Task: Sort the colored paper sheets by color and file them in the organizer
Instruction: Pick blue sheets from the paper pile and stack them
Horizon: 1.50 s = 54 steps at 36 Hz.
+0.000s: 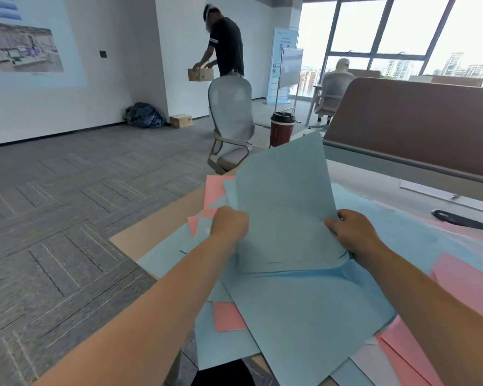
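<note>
Blue sheets point(285, 207), several fanned together in one bundle, stood tilted up off the table point(162, 232) and were gripped on both sides. The left hand point(230, 222) was curled tight round the bundle's left edge. The right hand point(352, 229) pinched its lower right side, thumb on the front face and fingers behind. Beneath the bundle lay loose blue sheets point(304, 307), overlapping at odd angles, with pink sheets point(463, 277) showing under and beside them, most to the bundle's right and a few corners at its left. Right of the bundle a black object point(457, 220) rested on the table, too blurred to name. Beyond the bundle's top edge stood a dark red cup point(281, 129) with a black lid, with a brown divider point(416, 129) to the right of it. Farther off, behind a grey chair point(230, 121), a person point(226, 45) handled a box point(200, 74).
</note>
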### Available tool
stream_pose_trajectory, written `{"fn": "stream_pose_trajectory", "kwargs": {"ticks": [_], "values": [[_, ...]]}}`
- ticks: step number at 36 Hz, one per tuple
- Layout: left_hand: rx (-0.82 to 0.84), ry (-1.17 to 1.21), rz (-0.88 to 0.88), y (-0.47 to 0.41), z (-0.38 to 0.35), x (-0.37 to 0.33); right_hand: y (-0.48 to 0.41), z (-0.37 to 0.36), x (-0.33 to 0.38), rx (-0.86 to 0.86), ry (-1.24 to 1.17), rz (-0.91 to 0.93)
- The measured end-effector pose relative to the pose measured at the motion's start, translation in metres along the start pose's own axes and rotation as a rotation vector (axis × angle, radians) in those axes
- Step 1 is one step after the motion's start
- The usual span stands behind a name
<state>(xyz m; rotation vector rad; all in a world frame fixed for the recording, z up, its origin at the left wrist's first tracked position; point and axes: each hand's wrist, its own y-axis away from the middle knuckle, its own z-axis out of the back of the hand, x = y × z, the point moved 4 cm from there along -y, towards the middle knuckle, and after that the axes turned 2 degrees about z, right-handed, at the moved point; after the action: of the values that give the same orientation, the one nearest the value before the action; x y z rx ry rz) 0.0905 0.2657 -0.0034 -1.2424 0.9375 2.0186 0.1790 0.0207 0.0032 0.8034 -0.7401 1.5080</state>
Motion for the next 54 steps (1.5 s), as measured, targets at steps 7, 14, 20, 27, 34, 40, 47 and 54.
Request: {"fn": "stream_pose_trajectory", "kwargs": {"ticks": [7,14,20,27,34,40,47,54], "values": [[-0.018,0.142,0.047,-0.027,0.002,0.006,-0.017,-0.023,0.010,-0.026,0.272,0.061],[-0.021,0.159,0.068,-0.021,0.003,0.001,-0.027,-0.025,0.012,-0.016,0.306,0.066],[0.004,0.168,0.068,-0.023,0.000,0.000,-0.029,-0.025,0.016,0.001,0.314,0.061],[0.065,0.028,-0.018,-0.016,-0.010,-0.009,-0.024,-0.021,0.014,0.007,0.280,0.049],[-0.008,-0.056,-0.190,-0.002,-0.009,-0.016,-0.010,-0.006,0.014,-0.004,0.220,0.045],[-0.080,0.001,-0.217,0.027,0.007,-0.030,0.013,0.019,0.014,0.063,-0.070,-0.061],[-0.046,0.073,-0.221,0.070,0.018,-0.035,0.047,0.040,0.016,0.153,-0.256,-0.140],[0.022,0.112,-0.218,0.105,0.028,-0.022,0.081,0.046,0.015,0.127,-0.047,-0.023]]}}
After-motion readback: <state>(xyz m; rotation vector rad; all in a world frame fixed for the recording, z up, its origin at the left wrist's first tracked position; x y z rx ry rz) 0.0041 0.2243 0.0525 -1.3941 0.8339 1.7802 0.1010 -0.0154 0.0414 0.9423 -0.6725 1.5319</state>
